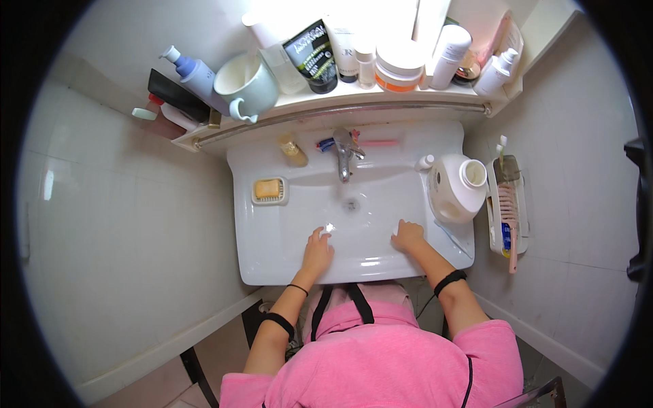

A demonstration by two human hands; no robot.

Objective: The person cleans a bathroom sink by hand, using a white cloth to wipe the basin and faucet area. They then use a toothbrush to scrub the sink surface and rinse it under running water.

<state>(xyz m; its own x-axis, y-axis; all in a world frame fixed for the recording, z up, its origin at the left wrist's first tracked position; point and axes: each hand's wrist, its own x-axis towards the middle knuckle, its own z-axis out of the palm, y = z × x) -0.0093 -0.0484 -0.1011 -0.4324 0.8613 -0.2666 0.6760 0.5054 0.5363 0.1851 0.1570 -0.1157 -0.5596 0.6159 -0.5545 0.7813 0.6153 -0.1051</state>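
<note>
My left hand [317,251] is low over the left part of the white washbasin [285,257], fingers bent. A small white patch shows by its fingertips; whether it is an object or a glint I cannot tell. Across the bowl, my right hand [409,236] is curled near the right side, with a bit of white at its finger ends. What it holds, if anything, is hidden. Between and beyond the hands lies the drain [351,205], below the chrome faucet [344,155]. Close to the right hand stands a large white jug [449,191] without a cap, its mouth uncovered.
A yellow soap bar [268,188] rests in a soap dish [283,200] on the left rim. Behind stand a yellowish bottle [293,150] and a small white bottle [424,163]. A crowded shelf [352,94] with a metal rail [326,112] overhangs the back. A wall caddy [521,219] holds a pink comb [507,204].
</note>
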